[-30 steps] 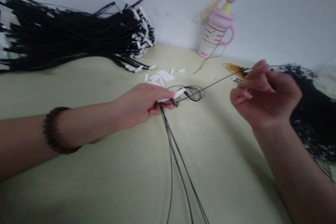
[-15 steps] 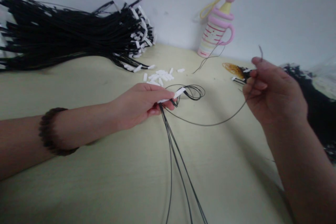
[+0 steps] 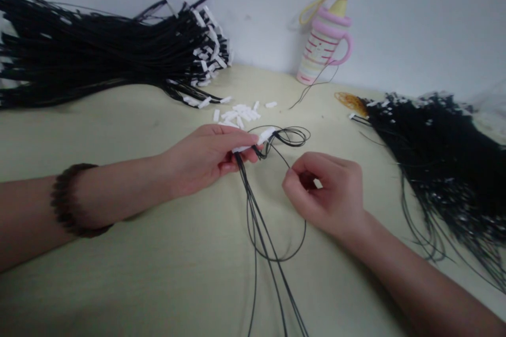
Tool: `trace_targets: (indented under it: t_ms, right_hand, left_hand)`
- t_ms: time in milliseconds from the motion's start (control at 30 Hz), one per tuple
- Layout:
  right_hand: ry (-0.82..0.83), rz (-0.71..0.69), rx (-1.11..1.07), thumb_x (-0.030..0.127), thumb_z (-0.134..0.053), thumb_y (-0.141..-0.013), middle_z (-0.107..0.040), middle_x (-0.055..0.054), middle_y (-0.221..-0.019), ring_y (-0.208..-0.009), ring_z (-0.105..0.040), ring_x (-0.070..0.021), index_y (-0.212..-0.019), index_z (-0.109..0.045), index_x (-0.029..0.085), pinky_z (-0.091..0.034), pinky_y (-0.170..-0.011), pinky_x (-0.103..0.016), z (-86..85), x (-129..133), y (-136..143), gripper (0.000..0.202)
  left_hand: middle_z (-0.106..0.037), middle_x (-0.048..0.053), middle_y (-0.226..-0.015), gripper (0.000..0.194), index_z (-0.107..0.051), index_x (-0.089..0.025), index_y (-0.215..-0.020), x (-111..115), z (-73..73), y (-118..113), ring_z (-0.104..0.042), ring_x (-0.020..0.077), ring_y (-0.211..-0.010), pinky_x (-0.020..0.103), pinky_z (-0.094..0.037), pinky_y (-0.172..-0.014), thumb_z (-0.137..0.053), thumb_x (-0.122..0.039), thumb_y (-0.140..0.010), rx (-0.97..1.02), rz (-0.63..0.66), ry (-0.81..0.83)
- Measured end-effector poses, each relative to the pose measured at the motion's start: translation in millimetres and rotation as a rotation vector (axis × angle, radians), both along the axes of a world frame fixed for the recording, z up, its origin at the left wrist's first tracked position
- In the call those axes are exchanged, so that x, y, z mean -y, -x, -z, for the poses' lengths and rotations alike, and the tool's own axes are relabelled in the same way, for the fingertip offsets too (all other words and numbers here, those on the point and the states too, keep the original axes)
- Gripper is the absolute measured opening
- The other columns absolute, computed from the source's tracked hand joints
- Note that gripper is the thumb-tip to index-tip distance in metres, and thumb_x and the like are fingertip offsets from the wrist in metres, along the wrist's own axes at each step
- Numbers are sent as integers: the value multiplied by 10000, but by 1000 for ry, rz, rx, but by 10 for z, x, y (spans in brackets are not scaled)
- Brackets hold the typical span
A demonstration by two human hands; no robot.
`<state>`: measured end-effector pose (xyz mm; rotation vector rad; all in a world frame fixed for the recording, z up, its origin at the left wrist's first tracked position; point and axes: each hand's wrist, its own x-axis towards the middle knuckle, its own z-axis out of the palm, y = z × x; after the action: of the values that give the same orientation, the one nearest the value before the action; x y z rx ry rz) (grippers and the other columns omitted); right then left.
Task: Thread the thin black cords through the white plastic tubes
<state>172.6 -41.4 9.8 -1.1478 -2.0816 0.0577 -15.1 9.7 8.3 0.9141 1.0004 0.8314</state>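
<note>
My left hand (image 3: 221, 150) is closed on white plastic clips (image 3: 266, 135) with thin black cords running through them. From these clips the black cords (image 3: 259, 210) hang down towards the bottom edge, and a small coil of cord (image 3: 294, 136) sticks out at the right. My right hand (image 3: 326, 189) pinches one black cord between thumb and fingertips, just right of the clips. That cord also loops below both hands. The fingers of my left hand partly cover the clips.
Loose white clips (image 3: 241, 113) lie behind my left hand. A big bundle of black cords (image 3: 103, 58) with white ends rests at the back left. Another black bundle (image 3: 446, 152) lies on the right. A pink-and-white cup-shaped bottle (image 3: 322, 45) leans against the wall.
My right hand has come down and left, from the upper right to close by the clips, still pinching the cord. The cord's wide arc is now a tighter loop. My left hand has hardly moved.
</note>
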Motion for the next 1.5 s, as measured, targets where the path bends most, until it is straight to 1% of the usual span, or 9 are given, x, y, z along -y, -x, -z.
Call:
trace_targets:
  t_ms: [133, 367, 600, 833, 967, 1100, 1200, 1333, 1500]
  right_hand:
    - [-17, -28, -11, 104, -530, -712, -457, 43, -482, -445, -406, -61, -545, -509, 149, -323, -454, -196, 10, -6, 4, 175]
    - [11, -47, -39, 88, -532, -708, -463, 31, -489, -457, -411, -53, -534, -532, 118, -319, -463, -186, 36, -4, 18, 176]
    - [38, -47, -46, 95, -536, -723, -469, 27, -497, -462, -412, -53, -543, -542, 111, -320, -466, -187, 52, -21, 24, 180]
    - [37, -48, -49, 90, -562, -738, -503, 20, -525, -490, -447, -58, -576, -574, 101, -346, -498, -187, 76, -19, 30, 163]
    - [140, -61, -127, 98, -563, -780, -516, 28, -562, -507, -447, -53, -664, -615, 96, -342, -497, -174, 113, -37, 51, 127]
    - [261, -69, -211, 95, -545, -802, -452, 45, -530, -487, -394, -50, -627, -597, 108, -305, -465, -178, 137, -50, 62, 183]
    - [200, -83, -195, 80, -565, -788, -468, 32, -532, -503, -415, -55, -612, -615, 94, -312, -482, -187, 131, -40, 54, 184]
    - [78, -96, -88, 54, -564, -793, -489, 13, -548, -522, -436, -66, -641, -658, 71, -327, -512, -207, 115, -13, 52, 179]
    - [32, -58, -64, 39, -576, -771, -512, 6, -544, -516, -451, -73, -629, -661, 70, -334, -500, -217, 114, 3, 73, 168]
  left_hand:
    - [-658, 17, -671, 116, -705, -115, -688, 3, 4, -13, -576, 69, -612, 149, -450, -599, -705, -214, -749, 12, -2, -13]
    - [-653, 15, -662, 108, -709, -132, -675, 0, 19, -5, -568, 76, -608, 153, -447, -601, -709, -223, -733, -6, -4, -17]
    - [-664, 10, -670, 128, -714, -137, -681, -6, 35, 4, -579, 69, -614, 138, -448, -584, -740, -257, -715, -16, 11, -36]
    - [-660, 10, -643, 127, -712, -133, -662, 8, 63, -1, -574, 66, -601, 149, -442, -584, -726, -246, -719, -2, 4, -65]
    - [-662, 13, -649, 130, -716, -137, -676, 31, 55, -12, -568, 71, -611, 153, -413, -549, -730, -262, -710, -50, 8, -88]
    - [-655, 8, -632, 132, -712, -144, -669, 47, 52, -20, -553, 70, -599, 158, -397, -540, -710, -267, -719, -112, 31, -118]
    - [-650, 1, -627, 153, -710, -154, -670, 42, 57, -12, -542, 70, -601, 160, -379, -533, -707, -297, -723, -136, 46, -129]
    - [-643, -7, -627, 167, -706, -162, -668, 44, 54, -4, -529, 68, -607, 165, -366, -535, -701, -317, -728, -161, 48, -137]
    - [-633, -10, -612, 183, -701, -164, -663, 59, 48, -13, -517, 78, -602, 181, -356, -534, -692, -331, -738, -202, 48, -161]
